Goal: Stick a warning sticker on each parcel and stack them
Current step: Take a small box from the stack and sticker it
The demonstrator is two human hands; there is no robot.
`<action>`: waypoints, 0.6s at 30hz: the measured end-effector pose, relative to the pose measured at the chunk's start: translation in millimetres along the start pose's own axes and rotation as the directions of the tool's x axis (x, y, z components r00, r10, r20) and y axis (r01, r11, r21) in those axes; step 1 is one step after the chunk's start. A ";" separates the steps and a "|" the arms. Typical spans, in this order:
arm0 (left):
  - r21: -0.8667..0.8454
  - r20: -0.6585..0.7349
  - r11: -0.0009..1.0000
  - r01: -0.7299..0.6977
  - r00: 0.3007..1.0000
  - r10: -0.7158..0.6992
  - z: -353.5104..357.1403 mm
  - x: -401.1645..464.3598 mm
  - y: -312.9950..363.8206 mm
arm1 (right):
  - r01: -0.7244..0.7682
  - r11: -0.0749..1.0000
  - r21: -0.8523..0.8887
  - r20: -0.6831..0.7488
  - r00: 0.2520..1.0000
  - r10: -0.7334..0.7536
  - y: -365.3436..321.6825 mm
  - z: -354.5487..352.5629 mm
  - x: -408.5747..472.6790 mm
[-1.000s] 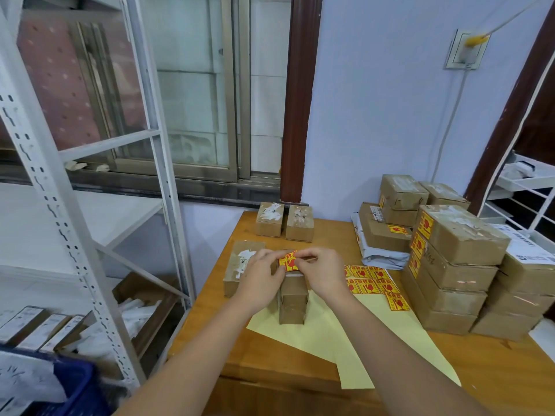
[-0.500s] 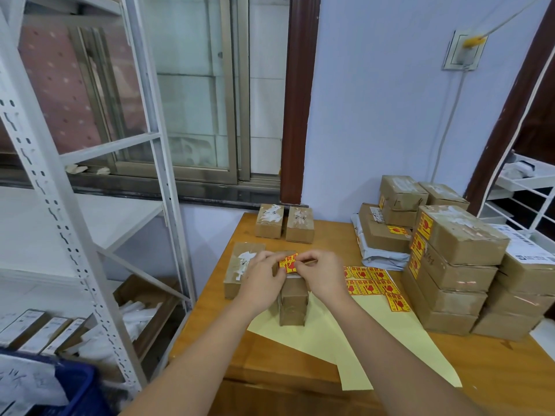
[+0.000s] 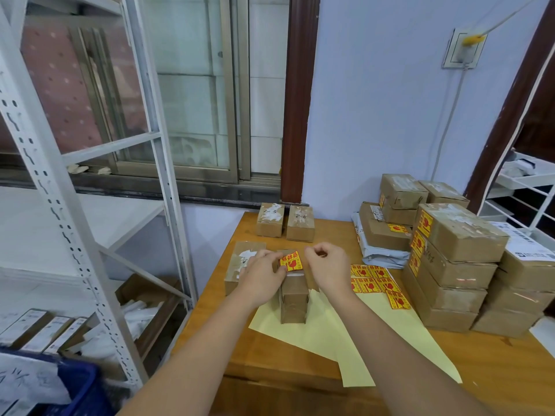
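One yellow-red sticker [image 3: 290,261] atop brown cardboard parcel [image 3: 293,298].

Matt cardboard parcel [image 3: 293,295], glossy sticker [image 3: 290,261], varnished wood table [image 3: 270,355]

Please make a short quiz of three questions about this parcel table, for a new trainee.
1. True or false: a warning sticker lies on top of the parcel under the hands.
2. Which hand touches that sticker? A) left hand B) right hand
3. Fill in: the spare stickers lie on the table, to the ____ of that parcel.

Key: 1 true; 2 A, thumb on its left edge, while the right hand is beside it, curled, off the sticker; 3 right.
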State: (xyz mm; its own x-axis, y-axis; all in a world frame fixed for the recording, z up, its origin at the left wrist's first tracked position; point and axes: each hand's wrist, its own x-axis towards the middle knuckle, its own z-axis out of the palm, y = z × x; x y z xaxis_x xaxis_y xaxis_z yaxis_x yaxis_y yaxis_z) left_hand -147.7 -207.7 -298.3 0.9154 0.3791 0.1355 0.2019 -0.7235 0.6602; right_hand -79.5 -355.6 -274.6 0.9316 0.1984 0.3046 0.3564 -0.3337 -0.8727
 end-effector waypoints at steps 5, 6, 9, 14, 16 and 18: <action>0.004 -0.006 1.000 -0.010 1.000 0.010 -0.1 -2.4 1.2 | -0.021 0.997 -0.069 0.170 0.985 0.033 0.3 9.1 10.9; 0.000 -0.007 1.000 -0.012 1.000 0.012 -0.1 -3.0 1.4 | -0.042 0.995 -0.089 0.217 0.974 0.061 0.5 12.6 13.4; 0.017 -0.015 1.000 -0.008 1.000 0.008 -0.9 -3.8 1.8 | -0.096 0.990 -0.101 0.311 0.943 0.123 2.2 22.8 18.3; 0.019 -0.011 1.000 -0.004 1.000 0.005 -1.2 -2.7 -0.1 | -0.199 0.980 0.014 0.314 0.931 0.184 9.6 27.7 19.5; -0.021 -0.012 1.000 0.002 1.000 -0.003 0.5 -1.4 -3.0 | -0.208 0.978 0.030 0.313 0.931 0.189 11.4 28.3 19.6; -0.086 -0.017 0.996 0.001 1.000 -0.003 2.8 -0.1 -5.4 | -0.217 0.975 0.038 0.307 0.931 0.196 12.0 28.7 19.6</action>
State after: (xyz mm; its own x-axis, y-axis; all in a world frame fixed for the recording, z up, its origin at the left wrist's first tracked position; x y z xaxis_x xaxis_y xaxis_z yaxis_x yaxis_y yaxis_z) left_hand -148.0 -205.5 -303.9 0.9086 0.3911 0.1464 0.1725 -0.6707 0.7214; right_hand -59.0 -329.3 -290.0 0.9154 0.4025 -0.0043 0.1424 -0.3338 -0.9318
